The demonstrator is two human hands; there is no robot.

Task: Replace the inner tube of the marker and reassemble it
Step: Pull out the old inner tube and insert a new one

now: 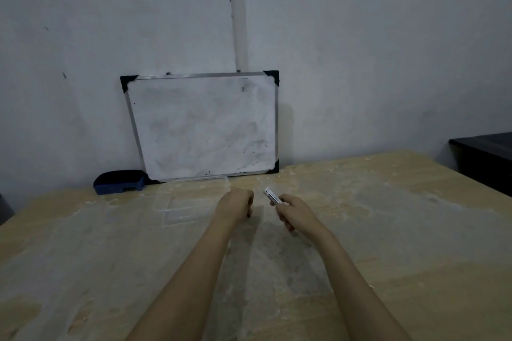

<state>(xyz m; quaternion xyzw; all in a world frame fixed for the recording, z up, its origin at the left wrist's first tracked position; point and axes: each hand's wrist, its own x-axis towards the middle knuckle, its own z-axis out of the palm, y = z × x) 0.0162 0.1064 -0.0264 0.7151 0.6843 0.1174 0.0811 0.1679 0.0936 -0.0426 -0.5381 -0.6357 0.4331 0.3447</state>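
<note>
My right hand (291, 212) grips a white marker barrel (272, 196) with a printed label; its free end points up and to the left. My left hand (235, 203) is closed in a fist a little to the left, apart from the barrel. A small dark tip (249, 215) pokes out below the left fist; most of that piece is hidden in the hand, so I cannot say what it is. Both hands hover over the far middle of the wooden table (388, 230).
A clear plastic container (191, 198) lies on the table just left of my left hand. A smudged whiteboard (203, 124) leans on the wall behind it. A blue eraser (119, 181) sits at the back left. Dark furniture (487, 158) stands beyond the table's right edge.
</note>
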